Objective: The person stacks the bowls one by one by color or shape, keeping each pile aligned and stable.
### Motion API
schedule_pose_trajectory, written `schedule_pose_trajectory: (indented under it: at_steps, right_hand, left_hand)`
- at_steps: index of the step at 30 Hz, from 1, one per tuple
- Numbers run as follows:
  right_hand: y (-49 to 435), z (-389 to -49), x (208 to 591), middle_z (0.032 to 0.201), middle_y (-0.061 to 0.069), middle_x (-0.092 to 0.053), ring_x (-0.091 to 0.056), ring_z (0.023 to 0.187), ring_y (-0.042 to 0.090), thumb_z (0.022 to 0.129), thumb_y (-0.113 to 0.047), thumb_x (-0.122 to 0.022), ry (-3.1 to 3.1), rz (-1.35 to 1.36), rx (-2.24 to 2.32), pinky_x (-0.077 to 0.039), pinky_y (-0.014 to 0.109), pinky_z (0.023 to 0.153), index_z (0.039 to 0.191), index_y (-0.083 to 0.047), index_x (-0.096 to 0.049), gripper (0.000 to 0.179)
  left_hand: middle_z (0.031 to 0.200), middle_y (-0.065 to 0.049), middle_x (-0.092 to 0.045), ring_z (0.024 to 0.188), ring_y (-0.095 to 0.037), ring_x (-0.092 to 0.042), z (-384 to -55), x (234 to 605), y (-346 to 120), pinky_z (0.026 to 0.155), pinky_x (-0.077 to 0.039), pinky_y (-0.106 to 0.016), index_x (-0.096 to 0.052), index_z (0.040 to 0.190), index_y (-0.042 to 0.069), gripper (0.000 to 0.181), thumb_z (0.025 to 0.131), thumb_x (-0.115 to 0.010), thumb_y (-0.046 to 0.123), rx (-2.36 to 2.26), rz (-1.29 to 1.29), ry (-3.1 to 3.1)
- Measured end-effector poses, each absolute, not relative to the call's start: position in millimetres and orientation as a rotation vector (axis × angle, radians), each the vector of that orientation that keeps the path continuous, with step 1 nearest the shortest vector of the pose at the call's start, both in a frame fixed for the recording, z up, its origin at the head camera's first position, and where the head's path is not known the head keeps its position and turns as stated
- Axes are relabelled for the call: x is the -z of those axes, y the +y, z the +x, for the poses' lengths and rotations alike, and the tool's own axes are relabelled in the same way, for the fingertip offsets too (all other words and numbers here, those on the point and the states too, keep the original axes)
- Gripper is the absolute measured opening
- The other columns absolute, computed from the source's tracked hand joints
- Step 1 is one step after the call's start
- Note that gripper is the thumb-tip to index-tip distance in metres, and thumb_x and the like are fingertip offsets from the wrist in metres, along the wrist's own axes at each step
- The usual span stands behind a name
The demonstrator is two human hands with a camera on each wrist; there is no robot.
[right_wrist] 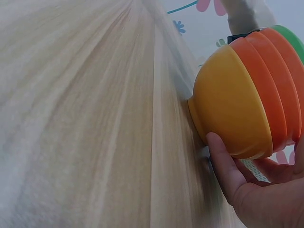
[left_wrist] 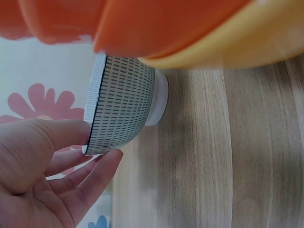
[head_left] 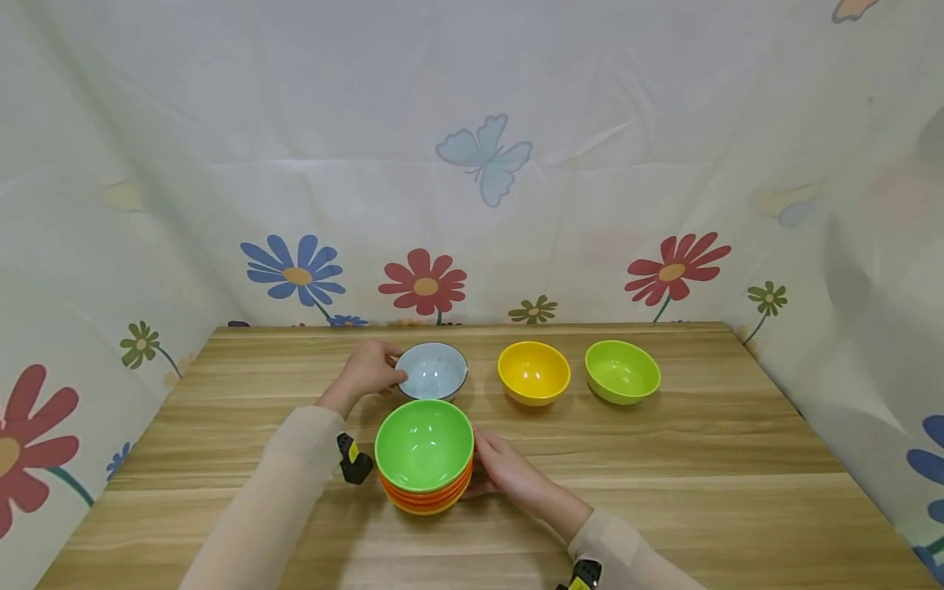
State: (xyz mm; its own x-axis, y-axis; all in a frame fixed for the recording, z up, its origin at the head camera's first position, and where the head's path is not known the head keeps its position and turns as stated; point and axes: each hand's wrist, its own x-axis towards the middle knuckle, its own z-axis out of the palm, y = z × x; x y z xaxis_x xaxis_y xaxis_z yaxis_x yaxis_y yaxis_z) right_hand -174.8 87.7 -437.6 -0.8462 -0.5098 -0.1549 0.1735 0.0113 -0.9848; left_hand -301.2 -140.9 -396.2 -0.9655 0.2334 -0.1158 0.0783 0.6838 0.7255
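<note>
At the back left of the table, my left hand (head_left: 371,368) pinches the left rim of a pale blue patterned bowl (head_left: 432,370). The left wrist view shows the thumb at the rim of this dashed bowl (left_wrist: 124,102) and fingers beneath. Nearer to me stands a stack of bowls (head_left: 424,459), light green on top, orange ones between, yellow at the bottom. My right hand (head_left: 509,475) cups the right side of the stack. In the right wrist view, one fingertip touches the yellow bottom bowl (right_wrist: 228,104) near its foot.
A yellow bowl (head_left: 534,373) and a lime green bowl (head_left: 623,372) stand upright to the right of the patterned bowl. All sit on a wood-grain table (head_left: 708,492). A flower-printed cloth (head_left: 575,229) hangs behind and at both sides.
</note>
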Motion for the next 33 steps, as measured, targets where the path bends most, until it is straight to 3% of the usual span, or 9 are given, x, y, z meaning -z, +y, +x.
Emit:
schedule_pose_trajectory:
  at_steps: [11, 18, 33]
  right_hand:
    - [86.6, -174.8, 439.5, 0.114, 0.023, -0.059, -0.061, 0.097, 0.022, 0.101, -0.039, -0.027, 1.801, -0.325, 1.909, -0.055, 0.045, 0.077, 0.132, 0.005, -0.039, 0.055]
    - [87.2, -175.3, 438.9, 0.118, 0.024, -0.056, -0.06, 0.101, 0.024, 0.102, -0.034, -0.021, 1.817, -0.325, 1.889, -0.055, 0.045, 0.077, 0.134, 0.004, -0.036, 0.052]
    - [88.2, -176.2, 439.6, 0.118, 0.023, -0.057, -0.06, 0.099, 0.021, 0.101, -0.04, -0.025, 1.819, -0.345, 1.897, -0.055, 0.044, 0.076, 0.134, 0.005, -0.036, 0.057]
  left_hand:
    - [0.088, -0.018, -0.064, 0.056, -0.014, -0.062, -302.4, 396.8, -138.7, 0.052, -0.055, -0.026, -0.061, 0.112, -0.004, 0.034, 0.079, -0.065, 0.002, -1.171, 0.207, 2.671]
    - [0.091, -0.019, -0.064, 0.055, -0.014, -0.061, -303.2, 398.6, -136.8, 0.052, -0.055, -0.026, -0.058, 0.114, -0.007, 0.037, 0.078, -0.064, 0.0, -1.194, 0.166, 2.662]
    - [0.09, -0.021, -0.064, 0.045, -0.011, -0.057, -306.3, 396.4, -132.8, 0.048, -0.053, -0.025, -0.054, 0.116, -0.01, 0.042, 0.075, -0.059, -0.005, -1.229, 0.109, 2.63]
